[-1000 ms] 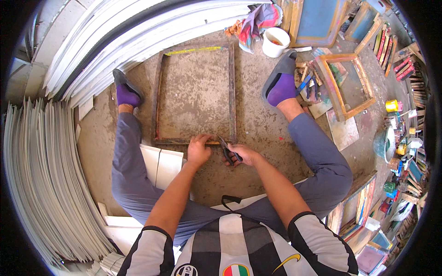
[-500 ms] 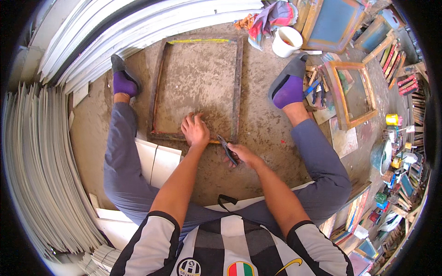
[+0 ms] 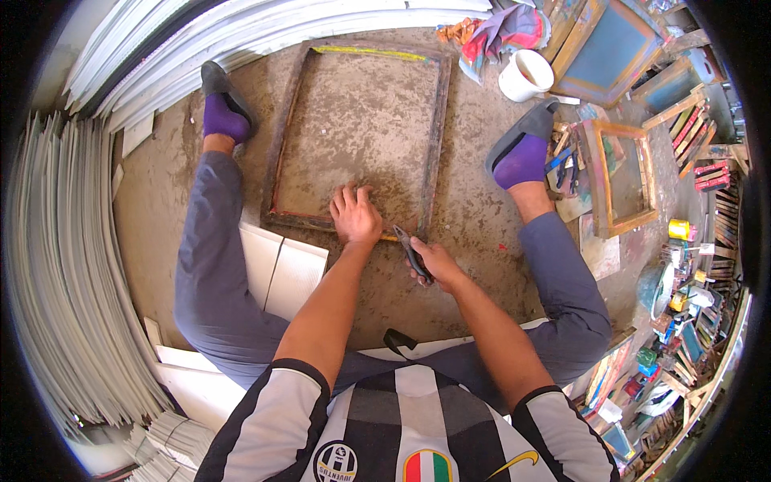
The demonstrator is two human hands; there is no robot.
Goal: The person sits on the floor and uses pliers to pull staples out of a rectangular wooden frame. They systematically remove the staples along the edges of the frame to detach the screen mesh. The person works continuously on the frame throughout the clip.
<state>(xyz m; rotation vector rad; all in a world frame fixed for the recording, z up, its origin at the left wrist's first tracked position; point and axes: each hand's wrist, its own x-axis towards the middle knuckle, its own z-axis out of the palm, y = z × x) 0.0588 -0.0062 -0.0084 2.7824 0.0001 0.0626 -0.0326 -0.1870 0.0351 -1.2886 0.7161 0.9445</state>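
a: head view, and there's the dark brown rectangular wooden frame (image 3: 278, 153), lying flat on the stained brown floor (image 3: 482, 213), between two purple-socked feet (image 3: 225, 120)!
b: left hand (image 3: 356, 217)?
a: palm down over the near rail (image 3: 309, 223), fingers loosely spread! whether it presses there, i can't tell.
b: and the right hand (image 3: 438, 263)!
a: fingers wrapped around dark metal pliers (image 3: 408, 247), black-handled, tip close to that rail!
b: white round plastic bucket (image 3: 514, 83), just beyond the right foot!
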